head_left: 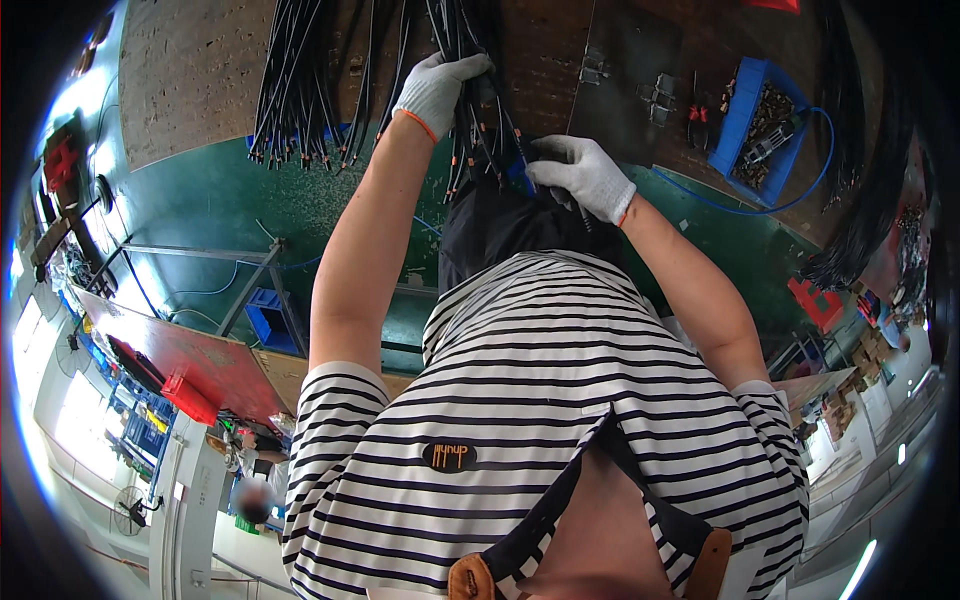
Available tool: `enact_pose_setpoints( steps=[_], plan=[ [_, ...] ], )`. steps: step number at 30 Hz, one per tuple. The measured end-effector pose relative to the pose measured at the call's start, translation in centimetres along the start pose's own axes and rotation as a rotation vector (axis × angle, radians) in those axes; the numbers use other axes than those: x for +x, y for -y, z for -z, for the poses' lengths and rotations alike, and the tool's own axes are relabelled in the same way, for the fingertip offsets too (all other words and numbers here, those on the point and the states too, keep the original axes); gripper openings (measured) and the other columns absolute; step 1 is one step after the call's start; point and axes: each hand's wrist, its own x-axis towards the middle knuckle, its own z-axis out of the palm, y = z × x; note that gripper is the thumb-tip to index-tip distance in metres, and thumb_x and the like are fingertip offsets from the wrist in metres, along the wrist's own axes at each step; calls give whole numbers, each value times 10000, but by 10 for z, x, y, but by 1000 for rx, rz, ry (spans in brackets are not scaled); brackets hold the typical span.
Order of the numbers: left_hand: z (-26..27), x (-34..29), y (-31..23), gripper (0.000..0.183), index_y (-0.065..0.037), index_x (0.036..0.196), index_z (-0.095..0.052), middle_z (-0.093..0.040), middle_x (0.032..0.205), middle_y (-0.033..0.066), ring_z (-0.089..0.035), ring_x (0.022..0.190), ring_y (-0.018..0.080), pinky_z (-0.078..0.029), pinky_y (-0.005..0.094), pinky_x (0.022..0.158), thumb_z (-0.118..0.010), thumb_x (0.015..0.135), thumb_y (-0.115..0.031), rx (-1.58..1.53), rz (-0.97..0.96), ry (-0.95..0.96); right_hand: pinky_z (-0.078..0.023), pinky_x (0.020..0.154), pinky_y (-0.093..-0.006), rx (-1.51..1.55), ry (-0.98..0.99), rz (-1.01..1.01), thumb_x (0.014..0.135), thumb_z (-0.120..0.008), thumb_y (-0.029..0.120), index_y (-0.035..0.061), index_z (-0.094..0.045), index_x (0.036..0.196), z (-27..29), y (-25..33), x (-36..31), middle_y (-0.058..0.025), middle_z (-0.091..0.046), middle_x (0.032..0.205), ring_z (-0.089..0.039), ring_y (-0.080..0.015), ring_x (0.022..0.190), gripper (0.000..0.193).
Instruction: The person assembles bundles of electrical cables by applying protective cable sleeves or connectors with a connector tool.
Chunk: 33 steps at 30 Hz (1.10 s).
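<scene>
Above green floor [300, 205], black cables [463, 118] hang between hands [432, 92] [588, 180].

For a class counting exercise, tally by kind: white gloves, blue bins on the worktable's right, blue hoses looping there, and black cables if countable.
White gloves: 2
Blue bin: 1
Blue hose: 1
Black cables: too overlapped to count
Total, without cables: 4

One left hand [433, 93] at twelve o'clock and one right hand [585, 178] near one are handling uncountable black cables [292, 80]; two metal clamps [657, 98] are sitting near one, one blue bin [736, 108] at two.
</scene>
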Motion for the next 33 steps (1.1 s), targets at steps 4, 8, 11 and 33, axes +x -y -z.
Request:
enact_pose_setpoints(
  steps=[4,8,11,33],
  plan=[
    [-2,0,-4,251,7,1126,-727,-784,962,100,-764,761,197,-628,329,617,-821,933,-123,-54,77,32,-491,641,-227,75,-83,62,951,-791,233,-17,-738,1314,-8,2,20,-28,-748,912,-622,-53,744,444],
    [-3,0,-4,284,21,1150,-727,-774,972,88,-748,791,188,-628,336,698,-821,938,-144,-27,67,2,-534,701,-255,80,-147,136,956,-780,234,-19,-757,1284,-15,9,72,-52,-782,962,-674,-90,788,415],
    [14,-2,-6,346,33,1180,-714,-757,996,82,-721,769,172,-614,334,716,-755,1007,-263,128,0,-75,-565,859,-302,-32,-270,335,941,-780,257,-48,-755,1264,-13,29,119,-116,-812,1069,-737,-160,930,445],
    [36,-3,-15,279,12,1185,-703,-775,1025,111,-761,830,178,-617,310,654,-748,1016,-205,-126,88,63,-540,1030,-341,-528,-278,461,1055,-676,306,49,-680,1382,-17,57,108,-158,-772,1230,-735,-232,1140,416]
  ],
)
